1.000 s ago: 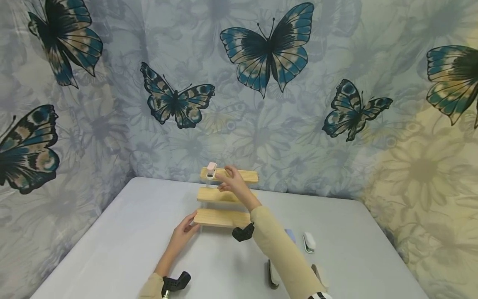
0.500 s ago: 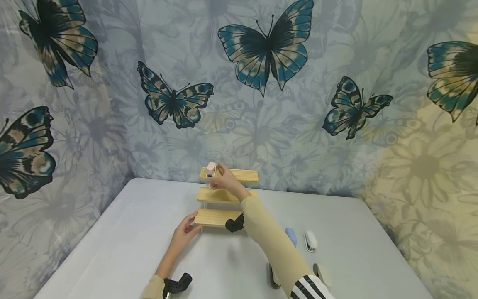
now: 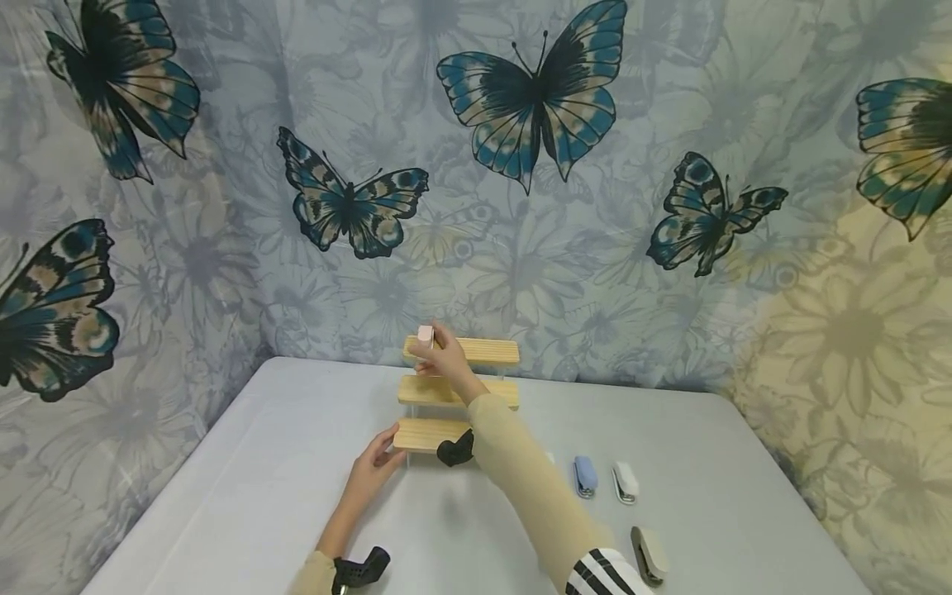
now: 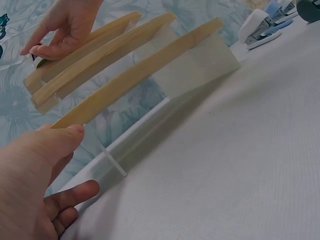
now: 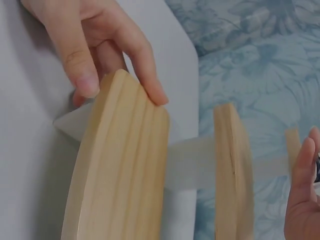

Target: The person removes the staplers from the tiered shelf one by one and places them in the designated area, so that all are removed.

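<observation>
A three-tier stand with pale wooden shelves [image 3: 487, 351] and translucent supports stands towards the back of the table. My right hand [image 3: 449, 361] is at the left end of its top shelf and grips a small pink stapler [image 3: 426, 335], mostly hidden by the fingers. At the left end of the bottom shelf [image 3: 422, 435], my left hand [image 3: 369, 468] holds the board. Its thumb and a finger lie on the board's end in the right wrist view. Part of the middle shelf [image 3: 504, 392] shows beyond the right forearm.
On the right half of the white table [image 3: 714, 479] lie a blue stapler [image 3: 585, 477], a white stapler [image 3: 625, 483] and a greyish-beige stapler [image 3: 649, 556]. My right sleeve [image 3: 528, 479] covers part of the tabletop. Butterfly-patterned fabric [image 3: 521, 273] hangs behind.
My right hand has come left from beside the pink stapler and taken hold of it. With the forearm shifted left, the blue stapler shows fully. The left hand stays at the bottom shelf.
</observation>
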A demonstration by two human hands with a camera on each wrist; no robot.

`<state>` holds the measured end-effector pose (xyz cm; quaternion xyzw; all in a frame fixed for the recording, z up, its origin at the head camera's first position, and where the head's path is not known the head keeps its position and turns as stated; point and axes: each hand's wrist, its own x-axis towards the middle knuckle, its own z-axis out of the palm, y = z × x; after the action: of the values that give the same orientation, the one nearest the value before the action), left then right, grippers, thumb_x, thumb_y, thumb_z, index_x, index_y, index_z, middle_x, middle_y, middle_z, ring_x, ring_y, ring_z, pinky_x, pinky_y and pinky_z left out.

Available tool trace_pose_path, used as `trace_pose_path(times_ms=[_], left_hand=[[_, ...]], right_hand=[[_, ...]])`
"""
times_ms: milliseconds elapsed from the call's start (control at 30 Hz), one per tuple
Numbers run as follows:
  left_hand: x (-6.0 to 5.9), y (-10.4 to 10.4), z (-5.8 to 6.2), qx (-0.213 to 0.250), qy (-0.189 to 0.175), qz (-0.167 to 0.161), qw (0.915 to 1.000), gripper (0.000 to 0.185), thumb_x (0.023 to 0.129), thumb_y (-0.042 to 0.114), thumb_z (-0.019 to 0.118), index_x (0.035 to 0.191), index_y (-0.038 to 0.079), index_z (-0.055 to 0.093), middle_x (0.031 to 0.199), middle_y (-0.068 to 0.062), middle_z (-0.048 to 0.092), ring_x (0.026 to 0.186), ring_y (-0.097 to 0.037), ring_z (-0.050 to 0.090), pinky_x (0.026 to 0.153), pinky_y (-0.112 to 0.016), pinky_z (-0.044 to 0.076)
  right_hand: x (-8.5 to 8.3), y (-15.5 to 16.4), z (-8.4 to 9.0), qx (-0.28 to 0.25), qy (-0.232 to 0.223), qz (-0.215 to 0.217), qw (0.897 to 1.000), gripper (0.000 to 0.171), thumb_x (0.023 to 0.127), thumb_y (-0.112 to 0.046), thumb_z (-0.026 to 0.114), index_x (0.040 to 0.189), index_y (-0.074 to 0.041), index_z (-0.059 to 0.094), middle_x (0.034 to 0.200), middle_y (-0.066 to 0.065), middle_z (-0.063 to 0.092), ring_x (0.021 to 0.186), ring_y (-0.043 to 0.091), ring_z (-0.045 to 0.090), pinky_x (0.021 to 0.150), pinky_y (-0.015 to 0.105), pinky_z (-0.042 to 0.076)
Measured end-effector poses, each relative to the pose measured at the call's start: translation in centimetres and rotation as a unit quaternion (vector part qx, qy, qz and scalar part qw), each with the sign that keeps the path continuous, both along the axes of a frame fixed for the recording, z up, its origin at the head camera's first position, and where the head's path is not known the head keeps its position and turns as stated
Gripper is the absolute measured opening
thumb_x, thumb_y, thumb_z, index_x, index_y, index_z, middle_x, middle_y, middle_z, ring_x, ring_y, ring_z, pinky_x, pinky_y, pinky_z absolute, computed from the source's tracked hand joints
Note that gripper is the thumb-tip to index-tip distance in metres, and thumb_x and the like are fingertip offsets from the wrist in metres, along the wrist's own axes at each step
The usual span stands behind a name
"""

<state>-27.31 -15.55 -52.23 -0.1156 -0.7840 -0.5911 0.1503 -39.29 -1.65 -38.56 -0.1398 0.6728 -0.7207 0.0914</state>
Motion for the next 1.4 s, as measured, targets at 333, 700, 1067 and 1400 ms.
trace_pose_path(times_ms=[333,700,1067,1400], left_hand=[[0.2,-0.6,-1.0,-0.020,-0.010,-0.007,0.9997,0.047,0.075,0.027,0.053,0.118,0.022,0.036,0.119,-0.002,0.035,0.091,-0.016,0.047,0.071,-0.027,0.042],[-0.1,-0.5,-0.9,-0.021,0.012,-0.006,0.9997,0.047,0.075,0.022,0.054,0.118,0.021,0.036,0.116,-0.003,0.039,0.082,-0.012,0.050,0.067,-0.027,0.042],[-0.1,-1.2,-1.2,-0.019,0.010,0.009,0.9997,0.046,0.074,0.025,0.054,0.117,0.022,0.037,0.117,-0.003,0.037,0.092,-0.015,0.045,0.069,-0.029,0.041],[-0.3,-1.3,-1.1,-0.027,-0.007,0.015,0.9995,0.052,0.071,0.020,0.059,0.118,0.023,0.035,0.118,-0.004,0.037,0.072,-0.012,0.049,0.066,-0.029,0.041]], right_hand=[[0.9,1.1,-0.8,0.008,-0.015,0.014,1.000,0.066,0.066,-0.016,0.064,0.122,-0.018,0.028,0.120,0.000,0.032,0.053,0.014,0.051,0.052,0.026,0.046],[4.6,4.7,0.8,0.022,-0.005,0.041,0.999,0.067,0.067,-0.005,0.062,0.123,-0.012,0.026,0.121,0.010,0.029,0.054,0.018,0.048,0.052,0.030,0.046],[9.2,9.3,0.5,0.068,0.023,0.068,0.995,0.064,0.069,-0.006,0.060,0.123,-0.016,0.028,0.125,0.007,0.021,0.054,0.017,0.047,0.053,0.037,0.045],[16.6,18.6,-1.5,0.035,0.003,0.079,0.996,0.061,0.074,-0.001,0.053,0.125,-0.016,0.022,0.128,0.009,0.012,0.046,0.015,0.045,0.042,0.033,0.043]])
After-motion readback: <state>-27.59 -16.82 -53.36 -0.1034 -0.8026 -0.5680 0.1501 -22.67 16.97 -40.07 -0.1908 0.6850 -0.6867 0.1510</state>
